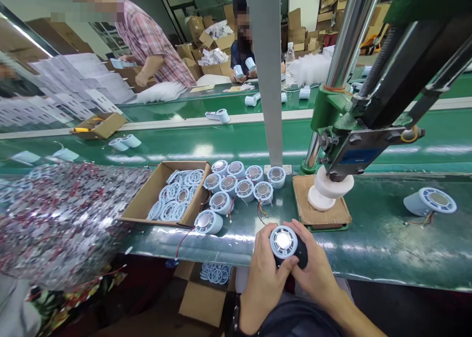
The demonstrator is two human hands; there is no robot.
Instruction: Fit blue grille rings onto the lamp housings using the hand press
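Observation:
Above the bench's front edge, my left hand [262, 268] and my right hand [316, 264] are both wrapped round a small motor unit [283, 240] with a light-blue slotted ring and a shiny silver centre facing up. A dark round part [302, 254] shows beside and below the ring under my right fingers; whether it is one piece with the unit I cannot tell. Just beyond my hands stands a green press, its white round press head [334, 183] over a white disc [320, 199] on a cardboard-covered base [302, 216]. Similar light-blue motor units [244, 189] with thin wires stand grouped to the left.
A cardboard box [136, 206] holds light-blue rings. Left of it lies a heap of wired metal parts [70, 224]. One motor unit [429, 202] stands at the right. A grey post [271, 106] rises mid-bench. Two people work across the green conveyor [177, 147].

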